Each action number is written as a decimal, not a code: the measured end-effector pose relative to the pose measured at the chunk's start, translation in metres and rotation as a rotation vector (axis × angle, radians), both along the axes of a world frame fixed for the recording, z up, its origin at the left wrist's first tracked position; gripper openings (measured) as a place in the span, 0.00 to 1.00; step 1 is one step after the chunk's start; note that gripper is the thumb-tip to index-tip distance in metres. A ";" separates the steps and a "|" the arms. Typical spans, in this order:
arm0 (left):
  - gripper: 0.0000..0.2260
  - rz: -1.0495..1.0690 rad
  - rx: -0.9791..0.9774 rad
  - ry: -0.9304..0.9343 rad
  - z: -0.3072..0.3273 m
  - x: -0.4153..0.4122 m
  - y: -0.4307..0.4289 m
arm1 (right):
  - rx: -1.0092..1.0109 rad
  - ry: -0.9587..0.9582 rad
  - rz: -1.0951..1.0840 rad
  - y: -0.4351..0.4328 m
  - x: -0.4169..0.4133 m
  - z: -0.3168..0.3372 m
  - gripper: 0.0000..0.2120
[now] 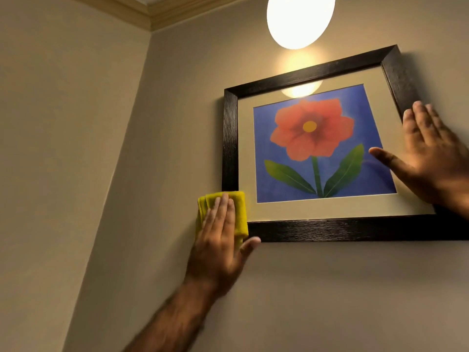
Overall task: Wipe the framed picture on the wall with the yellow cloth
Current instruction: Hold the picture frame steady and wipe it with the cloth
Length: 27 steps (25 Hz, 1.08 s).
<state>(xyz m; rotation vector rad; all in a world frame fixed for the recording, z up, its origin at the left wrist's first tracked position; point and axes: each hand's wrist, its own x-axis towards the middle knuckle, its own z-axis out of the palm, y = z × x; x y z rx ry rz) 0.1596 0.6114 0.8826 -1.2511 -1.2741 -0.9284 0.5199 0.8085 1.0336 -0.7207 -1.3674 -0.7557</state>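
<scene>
Fingers (223, 212) of your left hand (218, 247) are lying flat and close together on the yellow cloth (239, 212), pressing it against the lower left corner of the framed picture (314, 151). The grip here is wide and flat rather than closed: the palm is spreading over the folded cloth, and the thumb is sticking out to the right, touching the underside of the frame's bottom edge. The cloth is covering the frame's corner and is overlapping onto the wall (152, 148) just to the left of it.

Your right hand (429, 158) is resting open on the right side of the picture, holding nothing. Its fingers are pointing upward, lying over the dark right edge of the frame, while the thumb is stretching left across the glass, reaching toward the blue print near the right-hand green leaf. The palm is covering the frame's lower right part.

The picture is hanging on the wall, tilted in this view, its dark frame enclosing a cream mat and a red flower on blue. A round lamp (300, 19) is glowing above the top edge, and its reflection is showing on the glass near the top of the mat.
</scene>
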 end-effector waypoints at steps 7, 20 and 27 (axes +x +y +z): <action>0.49 -0.017 -0.116 -0.149 0.213 0.001 -0.003 | -0.007 -0.003 0.009 -0.010 -0.001 -0.003 0.55; 0.40 0.041 0.034 -0.134 -0.057 0.015 0.017 | 0.021 -0.003 0.025 -0.014 -0.003 -0.005 0.54; 0.44 0.034 -0.046 0.073 -0.070 0.096 0.043 | 0.072 0.031 -0.013 0.014 -0.002 0.005 0.50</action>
